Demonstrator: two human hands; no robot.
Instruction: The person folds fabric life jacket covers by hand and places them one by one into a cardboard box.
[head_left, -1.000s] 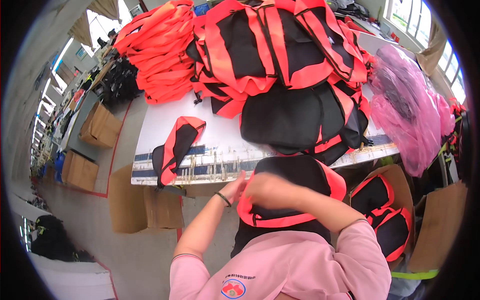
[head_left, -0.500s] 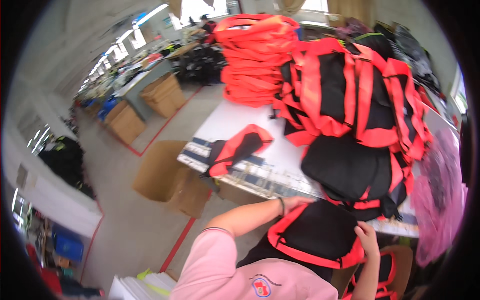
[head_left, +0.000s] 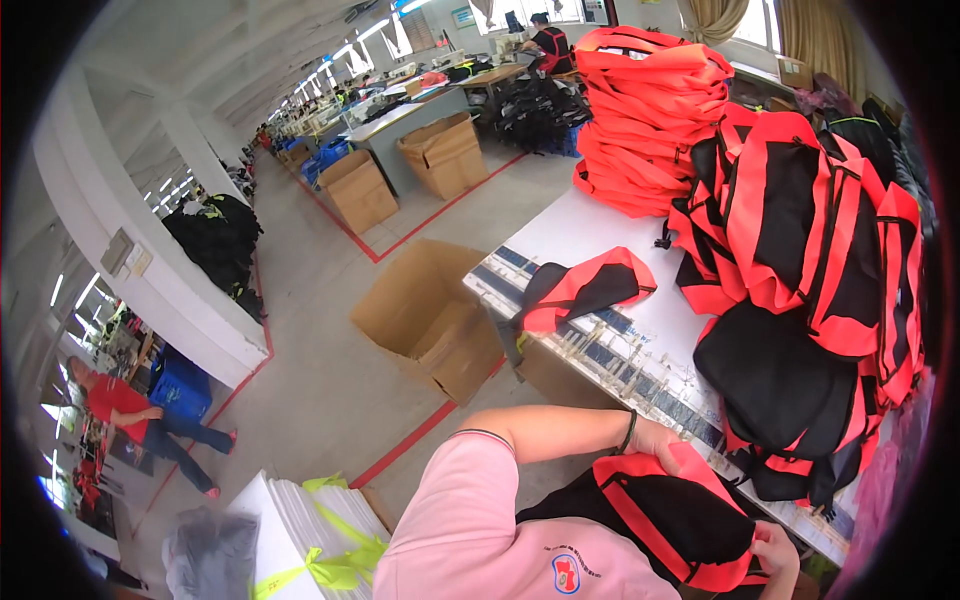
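I hold a black bag with orange-red bands (head_left: 685,512) in front of my body, beside the table's near edge. My left hand (head_left: 664,443) is closed on its far edge, the wrist bent inward. At the bag's right end, my right hand (head_left: 775,550) grips the corner, with thumb and fingers on the red trim. A banded side now faces up, and the underside is hidden. Just beyond my hands, a bag with a broad black panel (head_left: 775,360) lies on the table. One smaller black-and-red bag piece (head_left: 590,290) rests near the table's left corner.
On the white table (head_left: 555,225) stand a tall stack of orange-red pieces (head_left: 650,125) and a heap of black-and-red bags (head_left: 800,225). An open carton (head_left: 425,315) sits left of it. White sheets tied with yellow-green strips (head_left: 310,530) stand lower left. A person in red (head_left: 125,400) is farther left.
My view has swung left, bringing the person in red into sight. The held bag has turned from its broad black panel to a red-banded side, still in both hands.
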